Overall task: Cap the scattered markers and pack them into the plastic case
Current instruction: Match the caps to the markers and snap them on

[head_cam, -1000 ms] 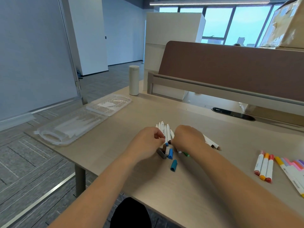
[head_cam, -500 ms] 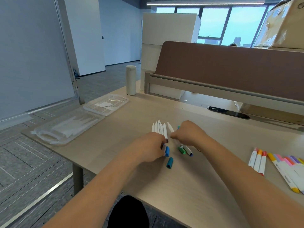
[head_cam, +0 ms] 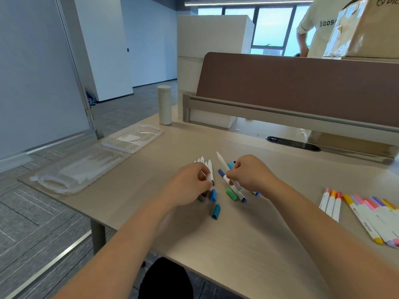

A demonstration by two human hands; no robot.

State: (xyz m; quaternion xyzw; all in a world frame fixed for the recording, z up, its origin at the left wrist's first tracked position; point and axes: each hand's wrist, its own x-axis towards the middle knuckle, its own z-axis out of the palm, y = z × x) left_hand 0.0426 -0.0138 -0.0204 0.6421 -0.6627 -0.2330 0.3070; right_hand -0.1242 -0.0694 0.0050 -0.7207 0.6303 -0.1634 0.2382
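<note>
Hands busy mid-surface (head_cam: 237, 244): left hand (head_cam: 190, 186) curls round a bunch of white markers (head_cam: 210, 169), right hand (head_cam: 250, 175) pinches one marker (head_cam: 222, 161). Loose caps (head_cam: 216, 211) lie just beside; the open plastic case (head_cam: 86, 169) sits well apart, left. Capping looks underway; next needs a matching cap.

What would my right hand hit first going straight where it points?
The right hand, holding a blue-tipped white marker, would likely meet the bundle of white markers in the left hand; depth unclear.

Plastic case (head_cam: 86, 169) lies left of markers (head_cam: 210, 170), bottle (head_cam: 165, 105) behind it.
</note>
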